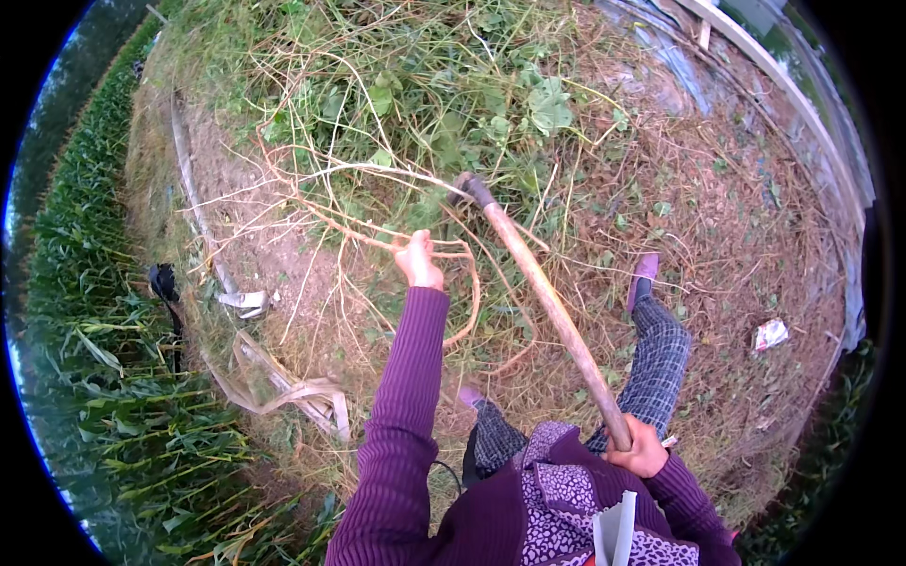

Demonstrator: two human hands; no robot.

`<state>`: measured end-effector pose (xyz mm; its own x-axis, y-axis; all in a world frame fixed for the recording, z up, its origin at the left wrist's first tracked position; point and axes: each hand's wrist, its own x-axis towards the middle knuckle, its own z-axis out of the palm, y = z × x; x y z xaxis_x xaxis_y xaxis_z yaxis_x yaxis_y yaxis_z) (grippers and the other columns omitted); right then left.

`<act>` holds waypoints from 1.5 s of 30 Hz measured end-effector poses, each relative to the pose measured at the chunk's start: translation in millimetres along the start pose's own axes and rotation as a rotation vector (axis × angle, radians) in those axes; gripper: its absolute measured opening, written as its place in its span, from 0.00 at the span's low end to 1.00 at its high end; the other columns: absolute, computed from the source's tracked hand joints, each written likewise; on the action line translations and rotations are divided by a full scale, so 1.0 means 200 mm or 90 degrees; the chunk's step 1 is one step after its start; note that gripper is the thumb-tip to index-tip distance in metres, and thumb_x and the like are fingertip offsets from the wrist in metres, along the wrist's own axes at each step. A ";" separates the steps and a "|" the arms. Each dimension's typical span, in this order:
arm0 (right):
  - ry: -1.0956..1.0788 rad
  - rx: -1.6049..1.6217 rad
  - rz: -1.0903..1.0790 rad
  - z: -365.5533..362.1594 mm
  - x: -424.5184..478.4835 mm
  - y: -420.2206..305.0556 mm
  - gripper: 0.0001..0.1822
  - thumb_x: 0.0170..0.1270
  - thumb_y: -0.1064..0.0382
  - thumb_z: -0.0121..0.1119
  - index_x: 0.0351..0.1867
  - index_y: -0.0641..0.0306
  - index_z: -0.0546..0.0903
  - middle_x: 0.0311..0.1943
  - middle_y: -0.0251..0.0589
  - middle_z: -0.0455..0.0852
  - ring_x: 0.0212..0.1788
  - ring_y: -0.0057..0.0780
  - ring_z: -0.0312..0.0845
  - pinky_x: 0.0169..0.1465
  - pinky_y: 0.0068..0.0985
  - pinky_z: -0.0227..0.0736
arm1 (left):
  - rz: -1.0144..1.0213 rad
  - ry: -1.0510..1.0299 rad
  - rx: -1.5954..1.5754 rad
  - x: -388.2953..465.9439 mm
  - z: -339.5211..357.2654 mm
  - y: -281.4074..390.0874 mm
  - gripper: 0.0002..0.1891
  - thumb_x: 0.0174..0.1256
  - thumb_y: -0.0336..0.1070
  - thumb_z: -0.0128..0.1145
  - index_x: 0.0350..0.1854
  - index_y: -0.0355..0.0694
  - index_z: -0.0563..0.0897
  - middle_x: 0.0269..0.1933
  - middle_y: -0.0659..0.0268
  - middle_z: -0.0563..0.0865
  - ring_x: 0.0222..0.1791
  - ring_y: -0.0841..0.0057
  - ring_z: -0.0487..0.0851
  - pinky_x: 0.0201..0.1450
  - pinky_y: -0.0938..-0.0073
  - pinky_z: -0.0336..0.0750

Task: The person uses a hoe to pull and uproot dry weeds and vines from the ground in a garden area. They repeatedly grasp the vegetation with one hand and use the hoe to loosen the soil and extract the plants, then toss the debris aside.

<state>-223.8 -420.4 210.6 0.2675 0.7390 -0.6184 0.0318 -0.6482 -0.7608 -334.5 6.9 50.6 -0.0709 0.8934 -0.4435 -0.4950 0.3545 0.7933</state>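
Observation:
My left hand [419, 259], stretched out in front, grips dry, bare plant stems [361, 235] that branch out to the left and curl round to the right of the wrist. My right hand [640, 447], low beside my right thigh, is closed around the end of a long wooden tool handle [552, 311]. That handle slants up and away to a dark collar [476, 189] at its far end. The tool's head lies largely hidden among the stems and grass, so its kind is hard to tell. A pale stem passes beside the collar.
Cut weeds and leafy vines [453, 106] cover the ground ahead. A pale flat hose or strip [311, 390] lies folded at left, near tall green crop plants [85, 304]. A crumpled wrapper [770, 334] lies at right. Plastic sheeting [679, 64] and a pale beam [778, 78] border the upper right.

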 end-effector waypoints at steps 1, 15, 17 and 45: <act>0.002 -0.047 -0.003 -0.01 -0.01 -0.04 0.18 0.41 0.67 0.66 0.34 0.65 0.71 0.20 0.37 0.77 0.24 0.24 0.76 0.31 0.23 0.71 | 0.019 -0.001 0.002 0.01 0.01 0.00 0.34 0.47 0.23 0.57 0.58 0.37 0.57 0.31 0.65 0.76 0.28 0.80 0.75 0.32 0.79 0.70; -0.006 -0.205 0.011 -0.04 -0.14 0.04 0.23 0.42 0.62 0.66 0.39 0.64 0.69 0.22 0.46 0.79 0.27 0.42 0.80 0.32 0.30 0.72 | 0.015 -0.102 -0.094 0.13 0.22 -0.03 0.24 0.48 0.21 0.57 0.49 0.39 0.63 0.35 0.58 0.80 0.34 0.72 0.80 0.38 0.77 0.72; -0.011 -0.196 0.010 -0.05 -0.16 0.06 0.23 0.42 0.63 0.66 0.39 0.64 0.69 0.23 0.47 0.79 0.28 0.43 0.80 0.32 0.30 0.72 | -0.008 -0.148 -0.093 0.14 0.20 -0.02 0.22 0.49 0.19 0.55 0.46 0.39 0.63 0.36 0.54 0.79 0.35 0.71 0.80 0.41 0.75 0.73; 0.126 -0.427 -0.067 -0.18 0.20 0.19 0.18 0.43 0.66 0.62 0.38 0.62 0.70 0.19 0.51 0.78 0.25 0.48 0.78 0.31 0.36 0.73 | 0.049 -0.200 -0.078 0.11 -0.01 0.48 0.04 0.62 0.30 0.50 0.35 0.41 0.69 0.21 0.70 0.72 0.12 0.87 0.62 0.12 0.86 0.57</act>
<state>-177.7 -421.3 164.4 0.3992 0.7976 -0.4522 0.6361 -0.5962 -0.4899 -386.2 60.2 116.0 0.1476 0.9645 -0.2189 -0.6004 0.2633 0.7551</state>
